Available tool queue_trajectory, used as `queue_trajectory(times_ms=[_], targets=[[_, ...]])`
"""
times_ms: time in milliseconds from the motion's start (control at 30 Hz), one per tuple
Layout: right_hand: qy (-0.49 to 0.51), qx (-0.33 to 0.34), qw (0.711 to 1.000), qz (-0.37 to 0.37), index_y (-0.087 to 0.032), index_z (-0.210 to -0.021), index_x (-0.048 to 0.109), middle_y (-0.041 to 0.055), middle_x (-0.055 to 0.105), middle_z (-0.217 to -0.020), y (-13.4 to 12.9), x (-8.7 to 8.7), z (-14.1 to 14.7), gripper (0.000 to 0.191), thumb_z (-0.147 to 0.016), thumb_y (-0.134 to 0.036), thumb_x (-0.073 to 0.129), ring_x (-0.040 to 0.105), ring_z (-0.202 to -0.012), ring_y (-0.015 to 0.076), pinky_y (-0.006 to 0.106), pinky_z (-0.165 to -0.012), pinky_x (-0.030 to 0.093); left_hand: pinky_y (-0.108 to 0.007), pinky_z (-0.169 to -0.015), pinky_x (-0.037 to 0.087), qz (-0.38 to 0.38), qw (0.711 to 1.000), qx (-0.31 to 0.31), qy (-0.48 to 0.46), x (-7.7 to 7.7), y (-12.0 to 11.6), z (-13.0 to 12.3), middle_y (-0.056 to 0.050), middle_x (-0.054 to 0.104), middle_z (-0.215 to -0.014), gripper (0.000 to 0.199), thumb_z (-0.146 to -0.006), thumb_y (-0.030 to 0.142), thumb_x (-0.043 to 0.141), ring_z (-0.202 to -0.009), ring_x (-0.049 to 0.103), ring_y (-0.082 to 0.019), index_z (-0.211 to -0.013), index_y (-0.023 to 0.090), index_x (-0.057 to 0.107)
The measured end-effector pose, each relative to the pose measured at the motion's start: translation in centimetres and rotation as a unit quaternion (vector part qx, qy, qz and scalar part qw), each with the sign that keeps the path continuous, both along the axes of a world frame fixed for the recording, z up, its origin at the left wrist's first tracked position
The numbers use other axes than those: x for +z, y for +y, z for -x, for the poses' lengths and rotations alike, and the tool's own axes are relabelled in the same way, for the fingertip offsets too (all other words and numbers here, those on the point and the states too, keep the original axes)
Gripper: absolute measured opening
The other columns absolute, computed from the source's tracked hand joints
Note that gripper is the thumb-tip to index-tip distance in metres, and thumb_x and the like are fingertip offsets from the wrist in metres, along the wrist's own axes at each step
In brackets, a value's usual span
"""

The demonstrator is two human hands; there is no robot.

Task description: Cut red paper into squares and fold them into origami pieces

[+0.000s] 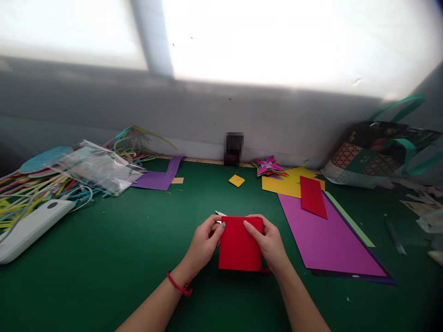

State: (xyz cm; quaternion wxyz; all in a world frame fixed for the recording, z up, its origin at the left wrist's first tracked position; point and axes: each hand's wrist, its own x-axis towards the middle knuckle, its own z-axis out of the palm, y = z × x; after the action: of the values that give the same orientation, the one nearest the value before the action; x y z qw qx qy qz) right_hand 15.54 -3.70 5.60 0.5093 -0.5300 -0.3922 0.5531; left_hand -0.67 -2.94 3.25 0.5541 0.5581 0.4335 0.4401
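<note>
A folded sheet of red paper (240,244) is held up between both hands, over the green tabletop. My left hand (204,237) pinches its upper left corner between thumb and fingers. At the upper right edge, my right hand (272,237) grips the sheet, thumb on the near face and fingers behind. The right side of the paper curves round as a fold, with a bit of red showing below it. A small white pointed thing (220,213) sticks out behind the left fingertips; its kind is hidden. Beyond the hands lies a small yellow paper square (236,180).
Coloured sheets, including a purple one (335,240) and a red strip (313,197), lie right, near paper stars (269,166). A patterned bag (367,159) stands back right. Left are a white power strip or similar device (38,228), a plastic bag (104,168) and cut purple paper (152,180).
</note>
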Motion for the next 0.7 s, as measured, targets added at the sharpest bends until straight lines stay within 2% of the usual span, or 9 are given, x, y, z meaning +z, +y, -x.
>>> queue_trajectory(times_ms=[233, 400, 533, 700], targets=[[-0.022, 0.004, 1.0, 0.0, -0.021, -0.084, 0.057, 0.0065, 0.064, -0.083, -0.14, 0.4, 0.03, 0.04, -0.061, -0.053, 0.065, 0.062, -0.077, 0.0292, 0.036, -0.055, 0.053, -0.019, -0.044, 0.028, -0.004, 1.0, 0.004, -0.001, -0.09, 0.05, -0.04, 0.006, 0.035, -0.052, 0.023, -0.084, 0.038, 0.043, -0.046, 0.033, -0.008, -0.089, 0.017, 0.052], [-0.025, -0.008, 1.0, 0.0, -0.021, -0.082, 0.057, 0.0065, 0.065, -0.08, -0.1, 0.35, 0.14, 0.043, -0.058, -0.055, 0.065, 0.062, -0.076, 0.0292, 0.035, -0.054, 0.053, -0.02, -0.045, 0.029, -0.025, 1.0, 0.006, 0.016, -0.01, -0.11, 0.09, 0.005, 0.039, -0.054, 0.022, -0.085, 0.037, 0.042, -0.048, 0.035, -0.009, -0.091, 0.018, 0.051], [-0.004, 0.008, 1.0, -0.007, -0.02, -0.084, 0.058, 0.0062, 0.064, -0.083, -0.22, 0.58, 0.29, 0.039, -0.063, -0.052, 0.064, 0.061, -0.078, 0.0267, 0.032, -0.057, 0.052, -0.02, -0.045, 0.03, -0.039, 0.999, 0.013, 0.026, -0.17, 0.05, 0.33, 0.004, 0.042, -0.057, 0.023, -0.084, 0.036, 0.042, -0.05, 0.038, -0.01, -0.095, 0.019, 0.052], [0.023, 0.021, 0.999, -0.007, -0.019, -0.08, 0.059, 0.0057, 0.064, -0.079, -0.42, 0.98, 0.3, 0.038, -0.066, -0.054, 0.061, 0.061, -0.076, 0.0253, 0.031, -0.058, 0.05, -0.021, -0.044, 0.031, -0.018, 1.0, 0.014, 0.014, -0.15, 0.19, 0.37, 0.002, 0.044, -0.058, 0.026, -0.084, 0.039, 0.042, -0.049, 0.039, -0.011, -0.095, 0.019, 0.054]])
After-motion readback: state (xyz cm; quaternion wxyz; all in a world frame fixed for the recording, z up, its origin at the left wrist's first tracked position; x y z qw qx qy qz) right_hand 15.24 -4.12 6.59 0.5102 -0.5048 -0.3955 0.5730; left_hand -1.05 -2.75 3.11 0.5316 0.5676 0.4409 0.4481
